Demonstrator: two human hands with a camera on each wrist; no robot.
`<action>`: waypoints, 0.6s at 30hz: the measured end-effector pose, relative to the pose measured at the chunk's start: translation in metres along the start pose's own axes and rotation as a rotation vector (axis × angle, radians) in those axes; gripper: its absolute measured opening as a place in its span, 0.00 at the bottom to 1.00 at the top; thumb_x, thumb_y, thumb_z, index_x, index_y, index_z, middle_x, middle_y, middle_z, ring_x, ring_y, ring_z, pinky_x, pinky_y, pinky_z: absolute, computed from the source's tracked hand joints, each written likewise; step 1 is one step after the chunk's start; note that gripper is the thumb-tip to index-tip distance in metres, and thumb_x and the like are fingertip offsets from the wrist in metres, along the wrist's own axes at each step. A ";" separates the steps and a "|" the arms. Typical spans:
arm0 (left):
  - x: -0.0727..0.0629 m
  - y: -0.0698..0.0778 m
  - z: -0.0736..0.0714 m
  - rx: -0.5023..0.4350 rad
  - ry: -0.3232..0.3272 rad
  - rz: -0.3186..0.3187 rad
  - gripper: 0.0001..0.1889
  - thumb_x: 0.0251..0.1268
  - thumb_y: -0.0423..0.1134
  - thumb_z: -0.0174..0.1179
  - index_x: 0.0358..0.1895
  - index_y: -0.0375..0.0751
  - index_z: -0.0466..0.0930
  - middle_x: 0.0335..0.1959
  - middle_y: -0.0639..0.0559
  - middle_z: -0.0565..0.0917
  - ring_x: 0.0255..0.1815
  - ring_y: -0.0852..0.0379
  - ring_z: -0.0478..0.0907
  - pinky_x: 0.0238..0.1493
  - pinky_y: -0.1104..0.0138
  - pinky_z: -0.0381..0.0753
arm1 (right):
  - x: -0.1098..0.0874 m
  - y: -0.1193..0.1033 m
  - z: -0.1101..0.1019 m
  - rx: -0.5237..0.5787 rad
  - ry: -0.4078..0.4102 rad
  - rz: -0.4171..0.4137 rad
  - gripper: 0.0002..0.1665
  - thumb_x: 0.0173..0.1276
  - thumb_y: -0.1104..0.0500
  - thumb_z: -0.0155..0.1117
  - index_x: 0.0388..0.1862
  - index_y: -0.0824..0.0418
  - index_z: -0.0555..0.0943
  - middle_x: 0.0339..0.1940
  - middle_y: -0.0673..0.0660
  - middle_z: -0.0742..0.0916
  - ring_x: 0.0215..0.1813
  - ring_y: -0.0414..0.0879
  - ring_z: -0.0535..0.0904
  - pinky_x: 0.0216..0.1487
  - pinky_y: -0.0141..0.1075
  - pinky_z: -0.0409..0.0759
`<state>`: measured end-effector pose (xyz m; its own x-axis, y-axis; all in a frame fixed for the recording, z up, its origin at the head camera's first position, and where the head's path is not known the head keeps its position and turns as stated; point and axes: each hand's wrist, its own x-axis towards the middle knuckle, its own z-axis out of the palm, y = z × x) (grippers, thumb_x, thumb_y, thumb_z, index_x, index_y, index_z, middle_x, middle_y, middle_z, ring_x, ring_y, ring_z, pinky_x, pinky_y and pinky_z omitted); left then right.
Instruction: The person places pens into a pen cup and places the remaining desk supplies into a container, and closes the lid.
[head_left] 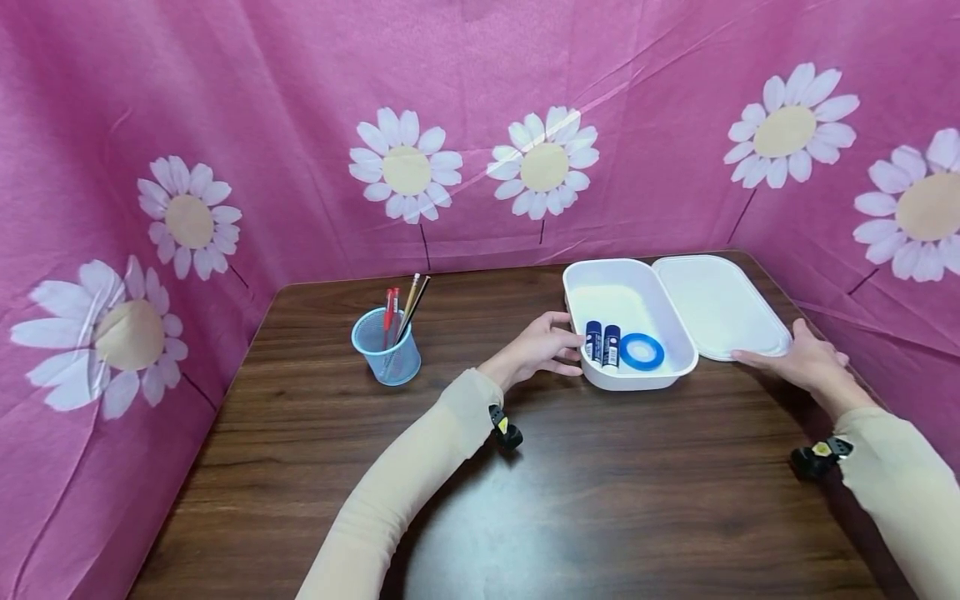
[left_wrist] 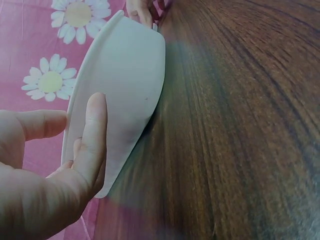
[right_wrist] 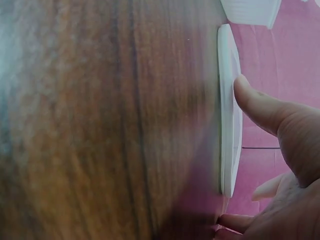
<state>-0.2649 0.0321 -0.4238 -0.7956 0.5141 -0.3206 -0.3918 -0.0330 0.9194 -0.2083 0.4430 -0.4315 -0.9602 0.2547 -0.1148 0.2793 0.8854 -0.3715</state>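
Note:
A white plastic box [head_left: 678,333] stands uncovered at the back right of the table. Inside, two dark blue glue sticks [head_left: 611,346] lie side by side, with a blue ring-shaped roll of tape [head_left: 642,352] to their right. My left hand [head_left: 546,343] touches the box's left side, its fingers spread and fairly straight; the left wrist view has them against the outer wall [left_wrist: 125,70]. Flat on the table right of the box is its white lid [head_left: 720,304]. Over the lid's near right corner is my right hand [head_left: 806,362], with the thumb [right_wrist: 255,102] at its edge and the other fingers extended beyond.
A light blue mesh pen cup [head_left: 390,367] holding red pens [head_left: 388,310] and pencils [head_left: 412,300] stands at the back left of the brown wooden table [head_left: 315,467]. A pink curtain [head_left: 300,100] with daisies hangs behind. The table's right edge runs close to the right hand.

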 end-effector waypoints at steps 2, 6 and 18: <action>-0.001 0.000 0.000 0.000 -0.002 -0.001 0.31 0.73 0.29 0.60 0.74 0.38 0.58 0.45 0.43 0.75 0.38 0.50 0.80 0.41 0.55 0.88 | 0.000 -0.002 -0.001 -0.001 -0.029 0.035 0.73 0.56 0.25 0.69 0.68 0.81 0.47 0.57 0.95 0.58 0.56 0.93 0.55 0.44 0.78 0.63; -0.001 -0.001 0.000 -0.002 -0.004 0.000 0.31 0.72 0.29 0.61 0.73 0.38 0.58 0.45 0.43 0.75 0.38 0.50 0.80 0.41 0.56 0.88 | 0.001 -0.005 -0.002 -0.005 -0.036 0.041 0.76 0.54 0.24 0.70 0.70 0.81 0.45 0.58 0.95 0.57 0.56 0.94 0.54 0.43 0.80 0.62; 0.001 -0.001 0.000 0.001 -0.009 0.004 0.32 0.73 0.28 0.60 0.74 0.36 0.57 0.43 0.46 0.78 0.37 0.51 0.80 0.41 0.56 0.88 | 0.010 0.004 -0.010 0.054 -0.098 -0.042 0.59 0.64 0.44 0.70 0.64 0.92 0.53 0.56 0.90 0.68 0.56 0.83 0.66 0.57 0.68 0.70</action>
<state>-0.2653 0.0323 -0.4254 -0.7929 0.5214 -0.3153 -0.3885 -0.0340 0.9208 -0.2171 0.4535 -0.4251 -0.9665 0.1760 -0.1865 0.2411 0.8717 -0.4266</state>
